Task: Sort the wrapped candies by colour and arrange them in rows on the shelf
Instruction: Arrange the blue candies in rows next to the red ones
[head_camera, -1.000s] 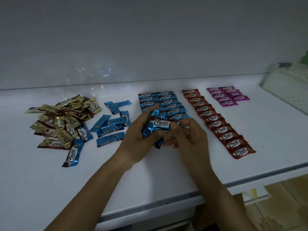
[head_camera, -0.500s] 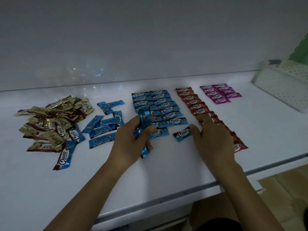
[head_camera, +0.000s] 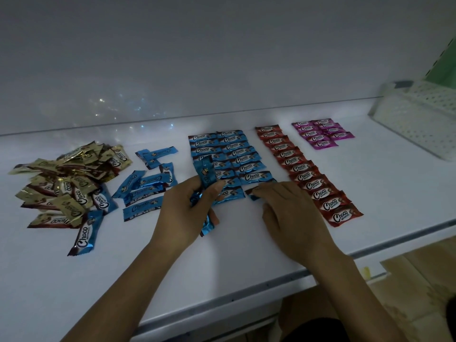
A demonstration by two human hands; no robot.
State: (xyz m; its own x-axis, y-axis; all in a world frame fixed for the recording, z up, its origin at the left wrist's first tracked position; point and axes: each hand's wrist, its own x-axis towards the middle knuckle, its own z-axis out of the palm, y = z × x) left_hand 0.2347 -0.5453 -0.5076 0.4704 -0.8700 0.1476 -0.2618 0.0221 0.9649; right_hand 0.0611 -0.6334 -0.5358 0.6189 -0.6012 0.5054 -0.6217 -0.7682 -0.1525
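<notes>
The left hand [head_camera: 187, 208] grips a bunch of blue Choco candies [head_camera: 206, 174] as ready stock (close beside the shelf's 2 blue columns [head_camera: 243, 160]), while the right hand [head_camera: 293, 218], fingers flat, presses 1 blue candy [head_camera: 252, 193] onto the right column's near end.

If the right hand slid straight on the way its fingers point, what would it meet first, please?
The right hand has its fingertips on a blue candy; just beyond, probably the foot of the blue rows.
</notes>
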